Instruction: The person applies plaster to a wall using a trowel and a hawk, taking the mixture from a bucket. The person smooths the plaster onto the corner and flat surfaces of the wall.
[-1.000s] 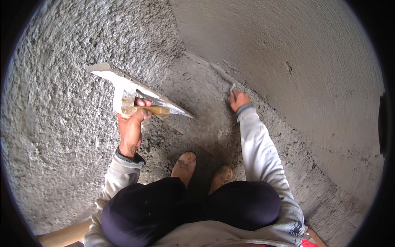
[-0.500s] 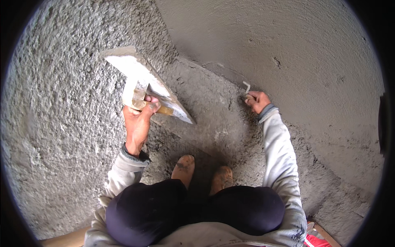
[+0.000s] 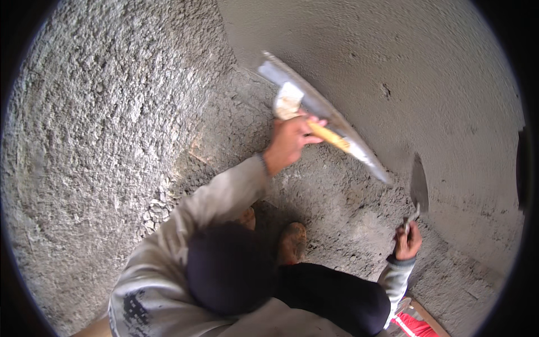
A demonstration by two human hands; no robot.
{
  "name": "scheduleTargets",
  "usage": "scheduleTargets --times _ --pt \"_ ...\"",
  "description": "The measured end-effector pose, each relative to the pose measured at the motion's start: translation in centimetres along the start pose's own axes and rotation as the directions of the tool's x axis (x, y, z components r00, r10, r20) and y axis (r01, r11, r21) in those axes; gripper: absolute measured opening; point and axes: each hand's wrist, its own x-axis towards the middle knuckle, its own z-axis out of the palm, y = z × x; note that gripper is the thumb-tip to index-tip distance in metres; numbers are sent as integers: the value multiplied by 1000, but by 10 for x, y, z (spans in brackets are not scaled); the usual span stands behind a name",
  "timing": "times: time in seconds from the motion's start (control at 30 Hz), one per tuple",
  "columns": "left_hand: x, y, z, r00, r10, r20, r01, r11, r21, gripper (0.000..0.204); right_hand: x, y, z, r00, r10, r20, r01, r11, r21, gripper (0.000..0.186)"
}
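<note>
My left hand (image 3: 288, 140) is closed around the wooden handle of a long plastering float (image 3: 323, 105). The float is seen nearly edge-on, its long edge at or close to the smooth grey wall (image 3: 426, 73); whether it touches, I cannot tell. Pale mortar crusts the bracket beside my hand. Lower on the right, my right hand (image 3: 409, 242) grips the handle of a pointed trowel (image 3: 419, 185). The trowel's narrow blade points up along the wall, its face grey and dark.
Rough, pebbly mortar coats the wall (image 3: 106, 123) on the left. Loose stones (image 3: 151, 216) lie at its foot. My mud-stained boots (image 3: 293, 241) stand on gritty ground. A red item (image 3: 415, 324) lies at the lower right, and a dark object (image 3: 522, 168) shows at the right rim.
My left hand has swung the float right, over to the smooth wall. My right hand has moved right and down; the trowel's blade now shows. My body has leaned right.
</note>
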Motion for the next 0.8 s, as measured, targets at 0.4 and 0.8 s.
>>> scheduleTargets --times 0.4,0.8 --pt "116 16 -50 988 37 -152 -39 999 -11 7 -94 21 -29 929 333 -158 -331 943 42 36" --pt "90 -7 2 992 -109 -66 91 970 -226 22 -83 25 16 915 403 -19 -403 915 18 30"
